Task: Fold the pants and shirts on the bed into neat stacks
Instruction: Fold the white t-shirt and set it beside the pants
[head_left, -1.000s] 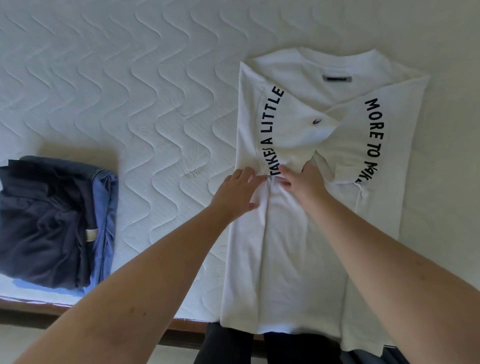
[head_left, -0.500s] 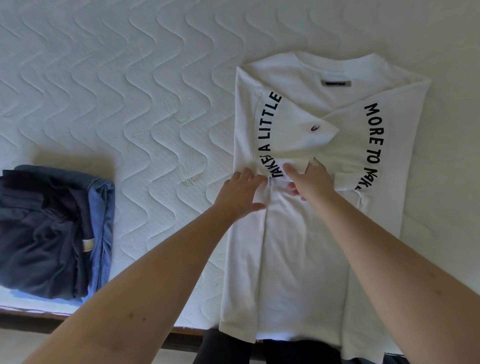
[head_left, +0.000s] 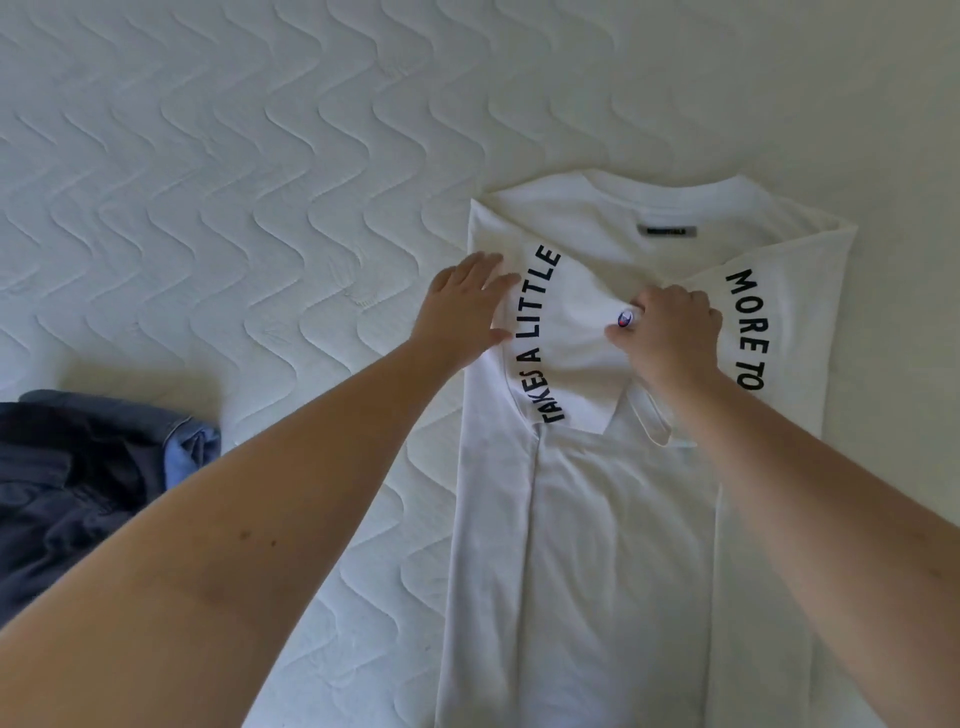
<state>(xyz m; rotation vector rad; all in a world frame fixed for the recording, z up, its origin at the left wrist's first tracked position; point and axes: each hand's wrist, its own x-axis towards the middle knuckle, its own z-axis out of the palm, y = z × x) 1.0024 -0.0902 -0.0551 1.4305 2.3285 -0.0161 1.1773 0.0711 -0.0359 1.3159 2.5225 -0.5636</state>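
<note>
The white shirt (head_left: 613, 519) lies flat on the bed (head_left: 208, 182), back side up, with both sides folded in to the middle. The left hand (head_left: 467, 306) presses with straight fingers on the left folded edge. The right hand (head_left: 670, 327) pinches the tip of the folded sleeve (head_left: 576, 332) near a small logo. To do this step well, the person should pull the sleeve smooth while the flat hand keeps the edge straight. A stack of dark pants (head_left: 78, 483) lies well apart, at the left.
</note>
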